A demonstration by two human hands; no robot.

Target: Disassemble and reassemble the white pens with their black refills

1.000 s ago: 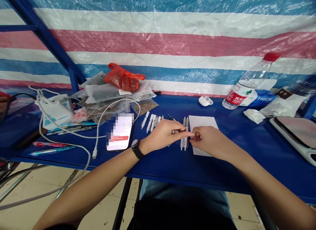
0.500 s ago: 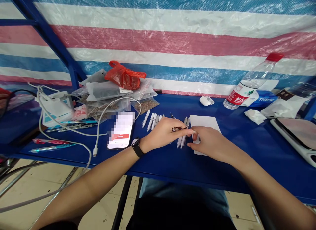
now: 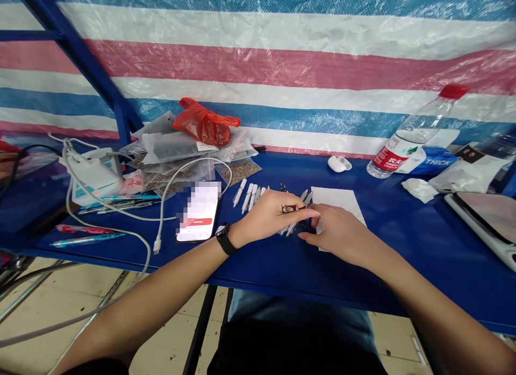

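Note:
Over the middle of the table my left hand (image 3: 272, 213) is closed, with a slim brown pen-like piece (image 3: 288, 209) pinched between thumb and fingers. My right hand (image 3: 344, 234) meets its fingertips from the right, fingers curved and thumb apart; I see nothing held there. Beneath both hands lie several grey-white pens (image 3: 304, 196), partly covered. Dark thin tips (image 3: 282, 187) show just behind my left hand. A row of white pen caps or short barrels (image 3: 246, 199) lies left of it. White paper (image 3: 336, 197) is partly under my right hand.
A phone (image 3: 199, 211) and a white cable (image 3: 161, 203) lie to the left, near plastic bags (image 3: 173, 149) and a red bag (image 3: 205, 122). An earbud case (image 3: 339, 164), a bottle (image 3: 393, 154), crumpled tissue (image 3: 419, 189) and a scale-like device (image 3: 484, 219) are rightward.
My right hand has shifted slightly left and its thumb reaches further under my left hand. The pens below look slightly moved leftward. My left hand keeps its pinch.

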